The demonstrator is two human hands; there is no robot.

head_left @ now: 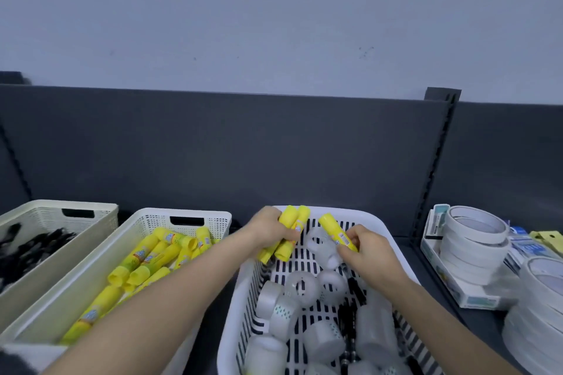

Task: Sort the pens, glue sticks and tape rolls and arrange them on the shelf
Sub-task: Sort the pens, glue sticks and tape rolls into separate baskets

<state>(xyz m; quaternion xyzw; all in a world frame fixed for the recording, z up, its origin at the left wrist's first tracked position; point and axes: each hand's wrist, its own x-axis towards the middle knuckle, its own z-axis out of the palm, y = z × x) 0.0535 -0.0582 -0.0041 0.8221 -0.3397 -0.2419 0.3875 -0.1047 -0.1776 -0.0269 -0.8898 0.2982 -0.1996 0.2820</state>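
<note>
Over the white basket (347, 211), the left hand (271, 230) grips a bundle of glue sticks (289, 233) while the right hand (365, 248) pinches a single glue stick (336, 231). Sorting looks well along: the middle bin (137, 216) holds heaped yellow sticks, the far-left bin (45, 210) what look like dark pens (33, 245). Tape rolls (301, 286) and a few loose pens (347, 323) remain to clear from the basket.

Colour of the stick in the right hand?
Bright yellow; that plastic glue stick in the right hand shows best in head view.
</note>
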